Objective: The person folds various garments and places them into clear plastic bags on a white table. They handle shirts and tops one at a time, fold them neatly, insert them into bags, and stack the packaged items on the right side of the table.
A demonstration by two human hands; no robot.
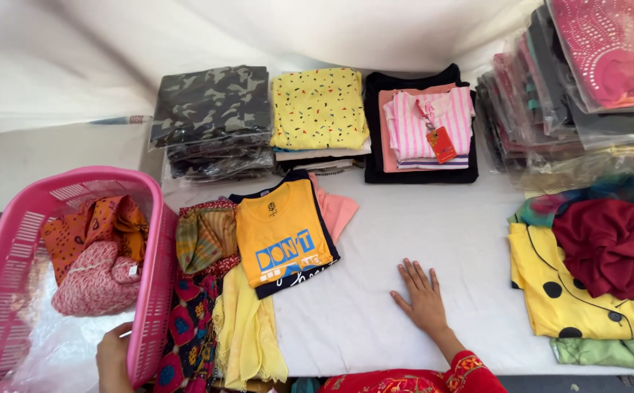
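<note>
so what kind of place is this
Probably a clothing stall or small garment shop. Folded clothes in clear bags are stacked along a white-covered table, a striped top carries a tag, and loose garments fill a pink basket.

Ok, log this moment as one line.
left hand: grips pink basket rim | right hand: flat on white table | orange shirt: folded, untouched

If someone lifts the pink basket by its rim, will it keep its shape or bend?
The pink basket is slotted plastic, so it probably stays fairly rigid. It holds only a few folded cloths, so it is likely light. Lifted by one side, it may tilt.
</note>
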